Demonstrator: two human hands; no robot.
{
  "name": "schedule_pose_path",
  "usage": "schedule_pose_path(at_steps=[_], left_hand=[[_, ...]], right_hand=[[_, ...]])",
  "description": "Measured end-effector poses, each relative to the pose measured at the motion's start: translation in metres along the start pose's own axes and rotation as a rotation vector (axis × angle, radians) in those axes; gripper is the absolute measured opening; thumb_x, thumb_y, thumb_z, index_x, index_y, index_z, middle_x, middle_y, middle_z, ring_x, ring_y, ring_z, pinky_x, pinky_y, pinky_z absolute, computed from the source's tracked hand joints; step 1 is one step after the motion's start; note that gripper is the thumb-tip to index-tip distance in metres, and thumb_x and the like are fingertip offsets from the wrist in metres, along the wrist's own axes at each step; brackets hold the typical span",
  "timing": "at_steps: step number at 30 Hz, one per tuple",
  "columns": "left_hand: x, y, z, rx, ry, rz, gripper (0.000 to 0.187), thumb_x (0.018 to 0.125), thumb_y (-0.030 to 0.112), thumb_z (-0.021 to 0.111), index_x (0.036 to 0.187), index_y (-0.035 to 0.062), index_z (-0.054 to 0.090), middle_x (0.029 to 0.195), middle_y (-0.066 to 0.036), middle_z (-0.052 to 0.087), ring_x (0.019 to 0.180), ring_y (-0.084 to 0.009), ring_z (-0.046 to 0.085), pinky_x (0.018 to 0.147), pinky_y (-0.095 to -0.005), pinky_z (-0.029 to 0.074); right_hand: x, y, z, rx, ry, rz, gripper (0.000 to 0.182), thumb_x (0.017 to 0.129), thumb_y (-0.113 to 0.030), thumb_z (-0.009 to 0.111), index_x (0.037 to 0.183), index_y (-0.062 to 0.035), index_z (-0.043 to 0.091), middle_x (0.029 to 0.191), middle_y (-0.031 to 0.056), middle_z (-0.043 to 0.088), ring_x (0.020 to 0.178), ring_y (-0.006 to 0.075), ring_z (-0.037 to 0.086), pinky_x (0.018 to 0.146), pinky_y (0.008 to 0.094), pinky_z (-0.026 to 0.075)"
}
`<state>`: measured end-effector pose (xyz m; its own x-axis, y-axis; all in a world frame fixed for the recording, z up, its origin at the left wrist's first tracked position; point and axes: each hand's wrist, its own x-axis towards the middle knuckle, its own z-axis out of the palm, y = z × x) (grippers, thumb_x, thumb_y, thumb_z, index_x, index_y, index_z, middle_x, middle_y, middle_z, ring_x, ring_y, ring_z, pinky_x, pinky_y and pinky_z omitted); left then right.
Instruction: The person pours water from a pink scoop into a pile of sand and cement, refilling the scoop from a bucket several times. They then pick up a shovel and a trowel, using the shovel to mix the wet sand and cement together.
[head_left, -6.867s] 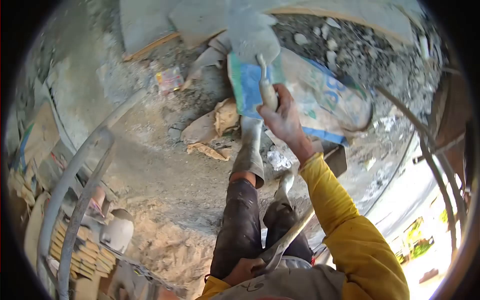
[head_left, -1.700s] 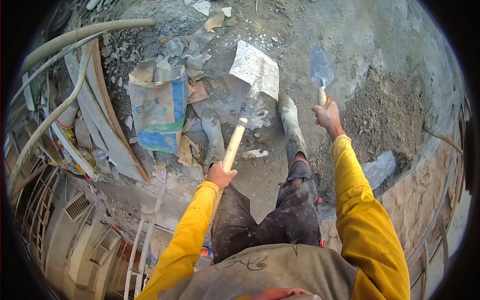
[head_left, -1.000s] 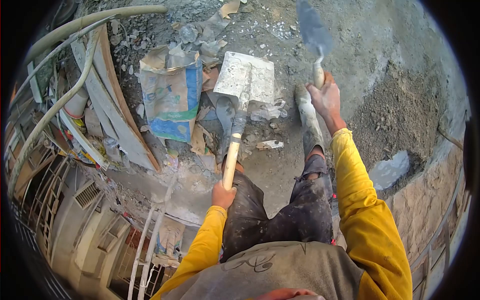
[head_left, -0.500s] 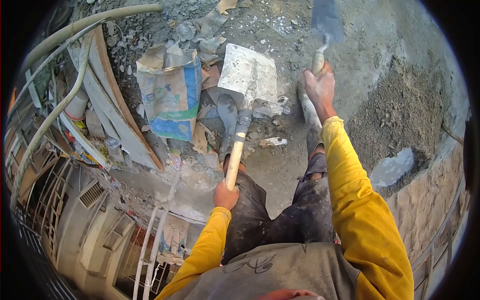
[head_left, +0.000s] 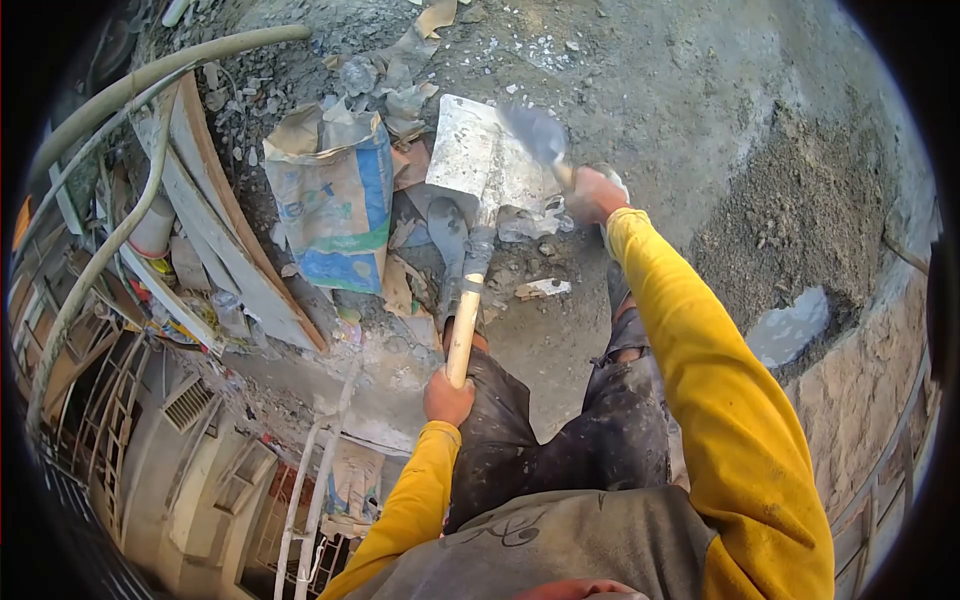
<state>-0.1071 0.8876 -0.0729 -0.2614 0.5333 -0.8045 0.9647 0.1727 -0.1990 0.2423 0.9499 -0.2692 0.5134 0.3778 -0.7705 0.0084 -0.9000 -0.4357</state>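
Observation:
My left hand is closed round the wooden handle of a shovel. The shovel's wide blade, pale and crusted with cement, lies ahead of my feet with its face up. In my right hand is the handle of a trowel, gripped in a fist. Its grey blade is smeared by motion and overlaps the right part of the shovel blade. Left of the shovel stands a torn cement bag, blue, green and tan.
A heap of grey sand mix lies on the right, with a pool of water at its near edge. Wooden boards and a thick hose are at the left. Beyond the ledge, the ground drops to a lower level with white pipes.
My right hand has swung the trowel left and down, from the upper right to over the shovel blade. The left hand keeps its grip on the shovel, which has barely shifted.

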Motion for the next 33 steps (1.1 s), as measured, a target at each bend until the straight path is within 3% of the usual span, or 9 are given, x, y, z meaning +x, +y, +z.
schedule_pose_path(at_steps=[3, 5, 11, 14, 21, 27, 29, 31, 33], left_hand=[[-0.001, 0.004, -0.002, -0.002, 0.005, 0.009, 0.039, 0.067, 0.021, 0.075, 0.100, 0.0031, 0.062, 0.093, -0.022, 0.065, 0.091, -0.0399, 0.062, 0.079, -0.0444, 0.049], [-0.004, 0.008, -0.004, -0.002, 0.014, -0.006, 0.039, 0.067, 0.021, 0.074, 0.100, 0.0031, 0.062, 0.093, -0.022, 0.065, 0.091, -0.0397, 0.062, 0.079, -0.0445, 0.049], [-0.006, 0.005, -0.003, 0.019, -0.008, -0.030, 0.039, 0.068, 0.022, 0.073, 0.101, 0.0033, 0.061, 0.094, -0.022, 0.065, 0.091, -0.0396, 0.062, 0.080, -0.0447, 0.049], [0.003, 0.011, -0.006, 0.033, -0.007, -0.001, 0.040, 0.068, 0.022, 0.073, 0.102, 0.0037, 0.061, 0.094, -0.022, 0.065, 0.091, -0.0394, 0.062, 0.080, -0.0447, 0.049], [0.000, 0.005, 0.002, 0.034, 0.011, -0.016, 0.039, 0.067, 0.021, 0.073, 0.101, 0.0041, 0.062, 0.095, -0.021, 0.065, 0.093, -0.0390, 0.061, 0.081, -0.0440, 0.049], [0.001, 0.004, 0.002, 0.013, 0.008, -0.004, 0.038, 0.067, 0.021, 0.074, 0.099, 0.0037, 0.062, 0.094, -0.021, 0.065, 0.091, -0.0391, 0.062, 0.080, -0.0440, 0.049], [0.003, 0.001, 0.004, 0.017, 0.004, -0.004, 0.038, 0.067, 0.021, 0.074, 0.099, 0.0037, 0.062, 0.094, -0.021, 0.065, 0.091, -0.0392, 0.062, 0.080, -0.0441, 0.049], [0.004, 0.001, 0.005, 0.011, 0.008, 0.004, 0.038, 0.067, 0.021, 0.074, 0.099, 0.0036, 0.062, 0.094, -0.021, 0.065, 0.091, -0.0393, 0.062, 0.079, -0.0442, 0.049], [0.002, 0.001, 0.003, 0.007, 0.011, -0.002, 0.038, 0.067, 0.021, 0.074, 0.099, 0.0033, 0.062, 0.094, -0.021, 0.065, 0.091, -0.0393, 0.062, 0.080, -0.0443, 0.049]], right_hand=[[-0.001, -0.007, -0.005, -0.309, -0.668, 0.131, 0.044, 0.074, -0.022, 0.057, 0.109, 0.0030, 0.053, 0.087, 0.0228, 0.065, 0.082, 0.0364, 0.064, 0.071, 0.0428, 0.048], [-0.001, -0.014, -0.006, -0.155, -0.048, -0.033, 0.043, 0.073, -0.023, 0.058, 0.108, 0.0031, 0.053, 0.090, 0.0244, 0.064, 0.084, 0.0381, 0.064, 0.073, 0.0432, 0.048], [0.030, 0.010, 0.039, 0.165, 0.240, -0.176, 0.041, 0.072, -0.017, 0.057, 0.108, 0.0028, 0.052, 0.088, 0.0247, 0.063, 0.085, 0.0361, 0.064, 0.072, 0.0418, 0.048], [0.022, -0.008, 0.014, -0.330, -0.593, 0.058, 0.042, 0.077, -0.027, 0.056, 0.106, 0.0024, 0.055, 0.097, 0.0277, 0.063, 0.098, 0.0422, 0.060, 0.083, 0.0466, 0.046], [0.042, 0.003, 0.035, 0.271, 0.136, -0.047, 0.045, 0.074, -0.021, 0.057, 0.112, 0.0019, 0.052, 0.099, 0.0260, 0.063, 0.098, 0.0407, 0.061, 0.084, 0.0459, 0.046], [0.029, -0.022, 0.012, -0.046, -0.335, 0.169, 0.035, 0.072, -0.021, 0.063, 0.094, 0.0065, 0.059, 0.075, 0.0182, 0.064, 0.066, 0.0293, 0.065, 0.063, 0.0383, 0.049], [0.040, -0.022, 0.014, 0.035, 0.303, -0.008, 0.039, 0.074, -0.024, 0.062, 0.101, 0.0038, 0.058, 0.078, 0.0192, 0.064, 0.073, 0.0292, 0.066, 0.067, 0.0383, 0.049], [0.036, -0.019, 0.015, 0.119, 0.352, -0.027, 0.044, 0.074, -0.026, 0.061, 0.109, 0.0000, 0.055, 0.083, 0.0197, 0.065, 0.079, 0.0286, 0.066, 0.071, 0.0384, 0.049], [0.031, -0.010, 0.017, -0.241, -0.516, 0.006, 0.045, 0.074, -0.026, 0.059, 0.110, -0.0002, 0.053, 0.082, 0.0193, 0.065, 0.076, 0.0287, 0.067, 0.073, 0.0388, 0.049]])
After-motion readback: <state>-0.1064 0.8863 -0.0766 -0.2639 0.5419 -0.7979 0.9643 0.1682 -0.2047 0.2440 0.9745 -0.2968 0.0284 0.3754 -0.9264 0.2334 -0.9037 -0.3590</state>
